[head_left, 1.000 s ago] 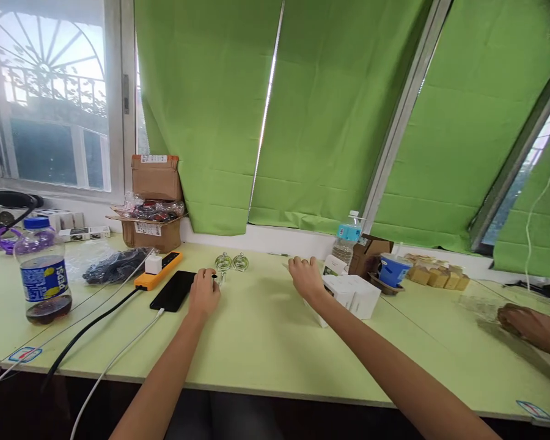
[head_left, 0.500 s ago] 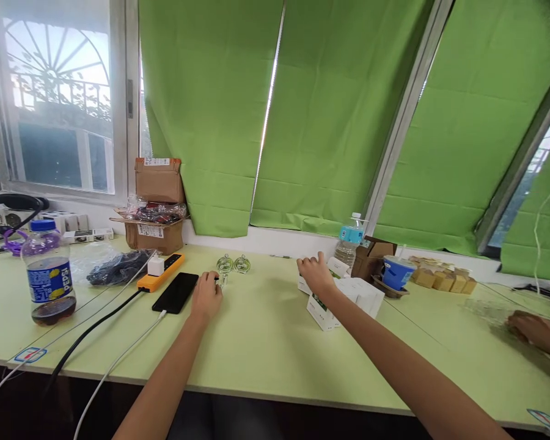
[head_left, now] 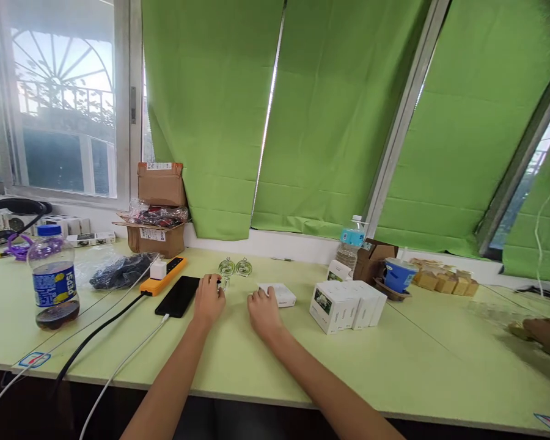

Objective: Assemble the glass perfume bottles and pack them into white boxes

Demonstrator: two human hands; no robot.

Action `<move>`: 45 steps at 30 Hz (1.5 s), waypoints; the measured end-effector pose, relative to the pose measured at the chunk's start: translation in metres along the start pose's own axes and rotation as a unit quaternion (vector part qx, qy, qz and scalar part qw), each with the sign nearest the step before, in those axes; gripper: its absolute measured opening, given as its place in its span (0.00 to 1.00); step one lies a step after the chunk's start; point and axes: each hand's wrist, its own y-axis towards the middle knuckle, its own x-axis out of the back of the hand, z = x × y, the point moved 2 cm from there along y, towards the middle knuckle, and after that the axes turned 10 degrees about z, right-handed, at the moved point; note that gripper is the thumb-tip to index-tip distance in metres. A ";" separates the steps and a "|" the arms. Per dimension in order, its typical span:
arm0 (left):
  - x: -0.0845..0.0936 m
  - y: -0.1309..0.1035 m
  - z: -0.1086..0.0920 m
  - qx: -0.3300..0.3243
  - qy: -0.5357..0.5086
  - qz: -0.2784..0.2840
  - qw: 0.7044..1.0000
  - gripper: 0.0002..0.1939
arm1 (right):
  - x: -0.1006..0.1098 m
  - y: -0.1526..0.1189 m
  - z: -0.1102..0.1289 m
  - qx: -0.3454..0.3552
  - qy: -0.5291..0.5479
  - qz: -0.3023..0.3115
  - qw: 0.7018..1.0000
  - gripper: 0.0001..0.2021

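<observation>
My right hand is closed on the left end of a flat white box, low over the table or on it; its underside is hidden. Next to the black phone, my left hand has its fingers curled in. A small clear and dark piece shows at those fingertips, too small to name. Beyond the left hand are two round glass pieces with a greenish tint, side by side. To the right, several white boxes with a dark picture on the front stand in a row.
An orange power strip, cables and a Pepsi bottle occupy the left side. Behind the white boxes stand a water bottle and a blue cup. Another person's hand works at the far right.
My right hand has come left and nearer from the group of white boxes, bringing one box with it. My left hand has stayed beside the phone.
</observation>
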 end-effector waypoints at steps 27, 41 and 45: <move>-0.004 0.001 0.005 0.040 0.057 0.119 0.990 0.08 | -0.030 0.125 -0.020 -0.191 0.373 -0.066 0.906 0.28; 0.006 -0.003 -0.001 0.100 0.069 0.110 0.986 0.09 | -0.033 0.120 -0.023 -0.191 0.330 -0.026 0.924 0.11; 0.008 -0.001 0.000 0.126 0.078 0.111 0.983 0.11 | -0.035 0.090 -0.022 -0.157 0.322 -0.037 0.933 0.10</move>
